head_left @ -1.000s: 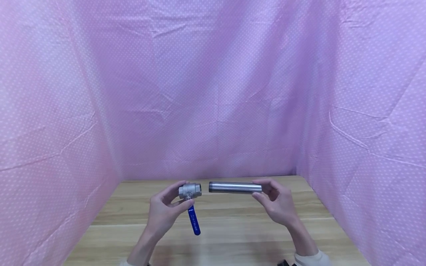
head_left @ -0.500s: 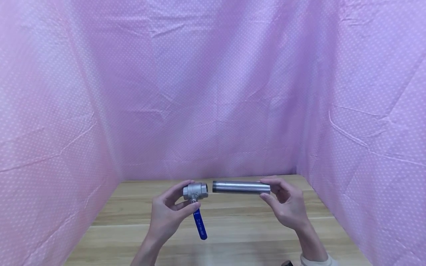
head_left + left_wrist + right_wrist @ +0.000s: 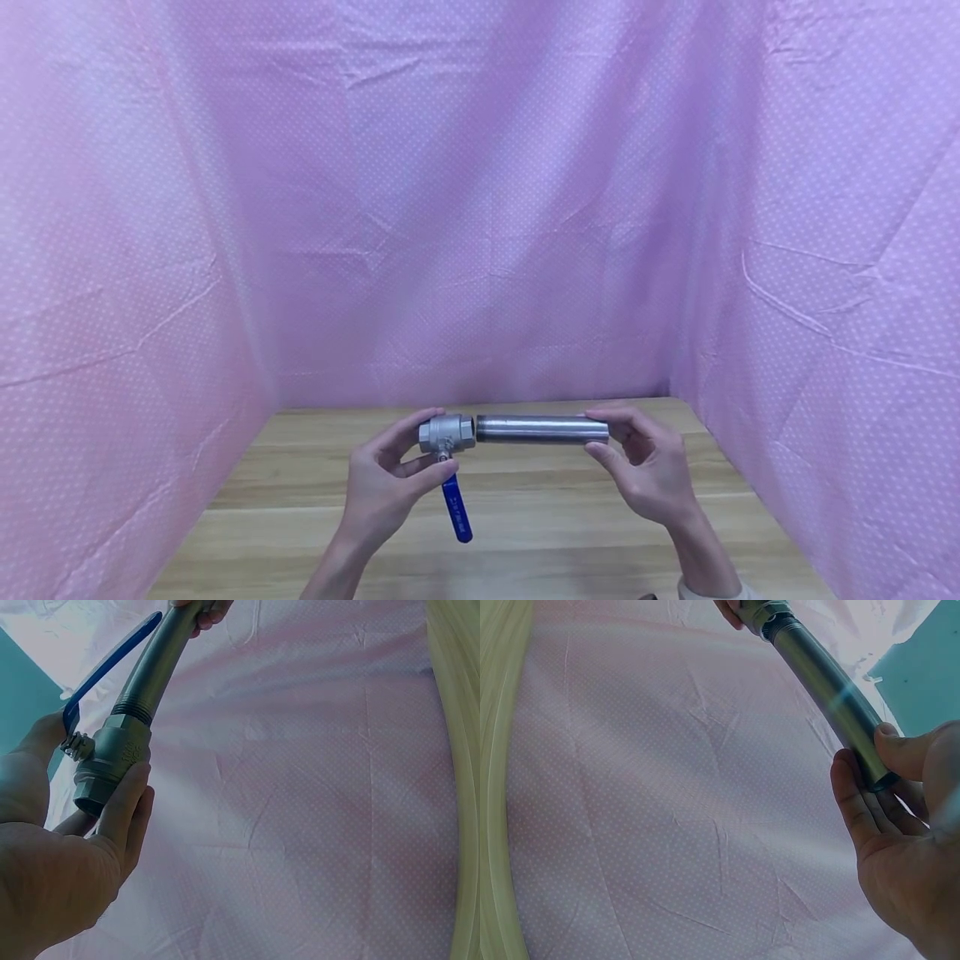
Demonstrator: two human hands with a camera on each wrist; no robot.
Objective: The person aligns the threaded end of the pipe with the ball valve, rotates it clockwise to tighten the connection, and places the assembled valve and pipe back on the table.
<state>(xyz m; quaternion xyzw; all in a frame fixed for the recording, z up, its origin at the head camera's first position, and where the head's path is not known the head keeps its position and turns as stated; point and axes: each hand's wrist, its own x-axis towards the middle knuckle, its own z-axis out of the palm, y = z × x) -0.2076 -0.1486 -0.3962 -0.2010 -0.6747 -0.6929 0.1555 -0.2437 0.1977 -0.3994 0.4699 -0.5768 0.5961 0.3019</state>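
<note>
My left hand (image 3: 386, 483) holds a silver ball valve (image 3: 447, 433) between thumb and fingers. From the valve a blue lever handle (image 3: 457, 510) points down toward me, and the thumb lies near its base. In the right hand (image 3: 651, 467) a steel pipe (image 3: 542, 429) is pinched by its far right end, lying level. The pipe's threaded end (image 3: 784, 625) meets the mouth of the valve, nearly in line with it. In the right wrist view a sliver of gap shows at the joint. How deep the thread sits inside is hidden.
Below both hands lies a wooden tabletop (image 3: 525, 533). Pink dotted cloth (image 3: 480, 250) hangs behind it and along both sides. A small dark object (image 3: 647, 597) shows at the bottom edge beside the right sleeve.
The left hand has carried the valve rightward, and the right hand with the pipe has also shifted right. The gap between valve and pipe has closed to almost nothing.
</note>
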